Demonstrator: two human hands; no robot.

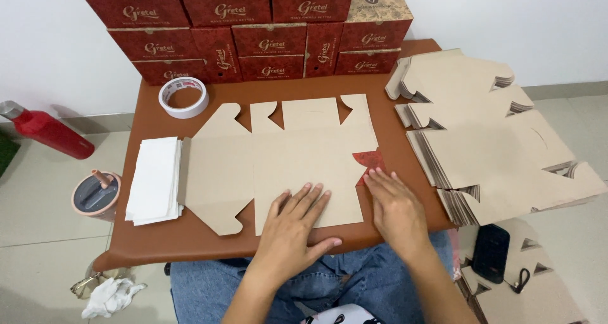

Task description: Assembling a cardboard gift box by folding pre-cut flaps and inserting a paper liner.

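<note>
A flat, unfolded cardboard box blank (pixel 285 159) lies plain side up on the low brown table (pixel 158 241). My left hand (pixel 294 226) rests flat on its near edge, fingers spread. My right hand (pixel 394 207) presses palm down on the blank's right end, where a red patterned flap (pixel 368 161) is folded over. Neither hand grips anything.
Red assembled boxes (pixel 253 26) are stacked along the wall at the table's back. A tape roll (pixel 183 97) and a stack of white sheets (pixel 154 179) lie at left. Piles of flat blanks (pixel 494 140) sit at right. A red bottle (pixel 44 129) and lidded cup (pixel 95 195) stand on the floor.
</note>
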